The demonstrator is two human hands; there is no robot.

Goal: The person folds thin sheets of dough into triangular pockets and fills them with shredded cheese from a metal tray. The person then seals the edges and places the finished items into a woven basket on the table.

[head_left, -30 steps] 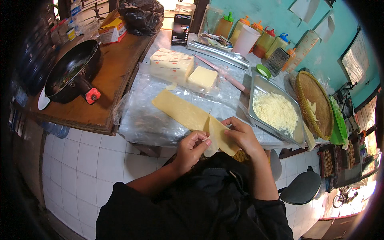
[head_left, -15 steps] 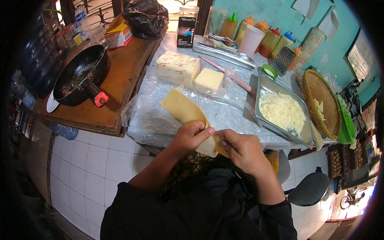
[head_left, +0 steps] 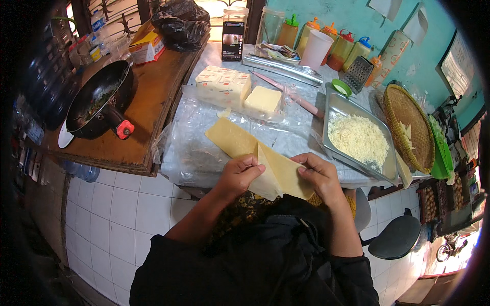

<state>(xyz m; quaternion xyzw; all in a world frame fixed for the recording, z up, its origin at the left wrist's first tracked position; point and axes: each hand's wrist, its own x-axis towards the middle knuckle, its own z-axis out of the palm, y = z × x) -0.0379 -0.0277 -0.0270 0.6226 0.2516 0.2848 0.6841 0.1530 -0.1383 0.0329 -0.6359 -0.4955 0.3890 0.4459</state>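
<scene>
A thin, pale-yellow pastry wrapper (head_left: 283,170) is stretched between my hands at the table's front edge. My left hand (head_left: 239,176) pinches it near its middle between thumb and fingers; a long flap runs beyond that hand toward the cheese. With thumb and fingertips closed, my right hand (head_left: 320,176) grips its right end. A crease crosses the wrapper, and its lower part hangs toward my lap. Ahead lie a wrapped cheese block (head_left: 223,86) and a cut yellow cheese block (head_left: 263,99) on clear plastic. To the right, grated cheese (head_left: 357,142) fills part of a metal tray (head_left: 392,168).
A black pan (head_left: 92,115) rests on the wooden table at left. Behind the cheese are a pink-handled knife (head_left: 301,102), a foil-like roll (head_left: 283,70), a phone (head_left: 233,41) and several sauce bottles (head_left: 338,56). A box grater (head_left: 357,74) and woven basket (head_left: 408,127) stand at right.
My right hand has moved right and slightly up with its end of the wrapper, which is now spread wider between my hands. My left hand keeps its pinch.
</scene>
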